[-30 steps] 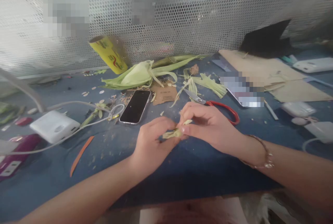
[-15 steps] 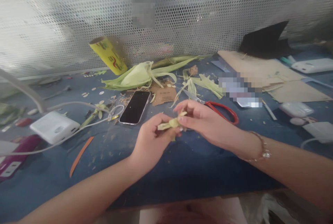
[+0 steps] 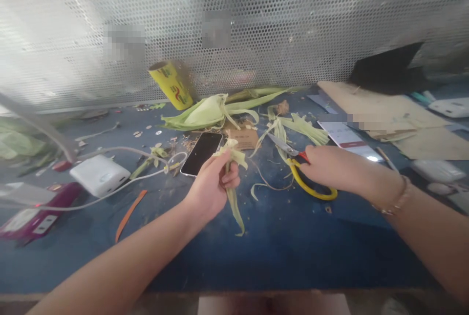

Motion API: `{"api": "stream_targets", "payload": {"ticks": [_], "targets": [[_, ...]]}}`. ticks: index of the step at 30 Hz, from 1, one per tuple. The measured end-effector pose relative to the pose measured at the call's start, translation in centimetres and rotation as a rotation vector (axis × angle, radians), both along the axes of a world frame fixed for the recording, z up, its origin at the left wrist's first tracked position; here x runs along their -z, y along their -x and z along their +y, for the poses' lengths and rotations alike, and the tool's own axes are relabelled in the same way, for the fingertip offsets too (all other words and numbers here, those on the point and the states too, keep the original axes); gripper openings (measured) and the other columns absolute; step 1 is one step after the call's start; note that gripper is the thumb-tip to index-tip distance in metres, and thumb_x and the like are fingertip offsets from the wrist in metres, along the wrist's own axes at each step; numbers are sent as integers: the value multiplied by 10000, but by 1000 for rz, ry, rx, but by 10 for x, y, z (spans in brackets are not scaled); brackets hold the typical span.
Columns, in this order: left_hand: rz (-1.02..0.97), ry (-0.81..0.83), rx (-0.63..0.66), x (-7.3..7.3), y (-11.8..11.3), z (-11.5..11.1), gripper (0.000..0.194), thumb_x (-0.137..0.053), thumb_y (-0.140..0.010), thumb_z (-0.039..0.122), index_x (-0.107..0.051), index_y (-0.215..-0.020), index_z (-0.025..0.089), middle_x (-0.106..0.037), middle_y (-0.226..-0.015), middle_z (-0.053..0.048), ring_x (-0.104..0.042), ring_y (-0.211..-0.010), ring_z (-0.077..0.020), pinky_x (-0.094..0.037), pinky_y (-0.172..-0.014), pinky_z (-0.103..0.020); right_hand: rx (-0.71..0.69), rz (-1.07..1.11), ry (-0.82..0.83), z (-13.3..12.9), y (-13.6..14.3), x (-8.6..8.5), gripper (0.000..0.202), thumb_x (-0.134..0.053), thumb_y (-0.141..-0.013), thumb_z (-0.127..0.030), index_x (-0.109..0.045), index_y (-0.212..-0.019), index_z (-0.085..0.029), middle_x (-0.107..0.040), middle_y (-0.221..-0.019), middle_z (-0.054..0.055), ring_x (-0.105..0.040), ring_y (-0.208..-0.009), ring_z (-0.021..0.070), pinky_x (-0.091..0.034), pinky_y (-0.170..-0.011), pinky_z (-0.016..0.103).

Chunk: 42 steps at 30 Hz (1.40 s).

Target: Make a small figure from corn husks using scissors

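My left hand [image 3: 212, 180] is closed around a bunched strip of pale green corn husk [image 3: 233, 202]. The husk's folded top pokes out above the thumb, and a long tail hangs below the fingers. On the right, my right hand [image 3: 322, 166] grips the red handle of a pair of scissors [image 3: 284, 146]; the yellow handle loop shows below the hand. The scissor blades point up and left, over a torn, tied-looking husk piece [image 3: 302, 127]. A thin string [image 3: 269, 183] and a small husk curl lie between my hands.
A larger bundle of corn husk [image 3: 205, 112] lies at the back, beside a yellow tube [image 3: 172, 85]. A black phone [image 3: 201, 154] is close behind my left hand. A white charger [image 3: 98, 176] with cables and an orange strip [image 3: 130, 215] are at left. Brown paper [image 3: 384, 105] lies at right.
My hands have parted. The right hand let go of the husk, moved right and took hold of the scissors; the left keeps the husk, now held more upright. The view has shifted slightly.
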State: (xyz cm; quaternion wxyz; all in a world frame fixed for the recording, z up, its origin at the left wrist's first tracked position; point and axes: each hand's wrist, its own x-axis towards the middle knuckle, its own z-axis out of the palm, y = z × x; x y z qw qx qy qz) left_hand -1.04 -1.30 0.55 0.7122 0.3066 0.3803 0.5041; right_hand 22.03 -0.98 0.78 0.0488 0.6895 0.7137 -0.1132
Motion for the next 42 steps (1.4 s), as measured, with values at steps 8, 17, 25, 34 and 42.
{"api": "stream_targets", "payload": {"ticks": [8, 17, 25, 34, 42], "targets": [[-61, -8, -71, -6, -1, 2, 260, -418, -874, 268, -482, -655, 143, -485, -526, 1, -305, -392, -38, -276, -396, -163, 60, -17, 91, 11, -5, 9, 177, -476, -634, -300, -523, -707, -146, -574, -604, 83, -477, -459, 140, -292, -439, 268], [-142, -69, -268, 5, 7, 13, 146, -662, -728, 275, -577, -705, 158, -539, -634, 25, -503, -564, -64, -428, -551, -187, 73, 62, -115, 14, 2, -8, 203, -441, -734, -356, -489, -779, -164, -572, -672, 98, -516, -562, 183, -338, -498, 302], [-109, -43, -295, 6, 13, 17, 134, -687, -699, 254, -591, -727, 165, -573, -671, 27, -508, -581, -50, -401, -549, -167, -27, 370, -351, 3, 13, -11, 286, -486, -775, -449, -485, -899, -192, -597, -781, 69, -562, -670, 212, -389, -565, 316], [-8, -230, -267, 6, 11, 16, 83, -610, -721, 165, -534, -687, 153, -550, -679, 21, -443, -535, -44, -369, -528, -170, -192, 319, -413, -15, 17, -16, 290, -465, -804, -412, -466, -998, -197, -607, -891, 72, -577, -756, 225, -408, -610, 329], [-32, -207, -316, 3, 10, 14, 89, -590, -720, 163, -532, -653, 146, -506, -639, 15, -370, -519, -51, -321, -479, -169, -42, 418, -310, -4, 4, -18, 332, -431, -748, -192, -458, -1077, -228, -603, -953, 76, -582, -784, 237, -439, -637, 366]]}}
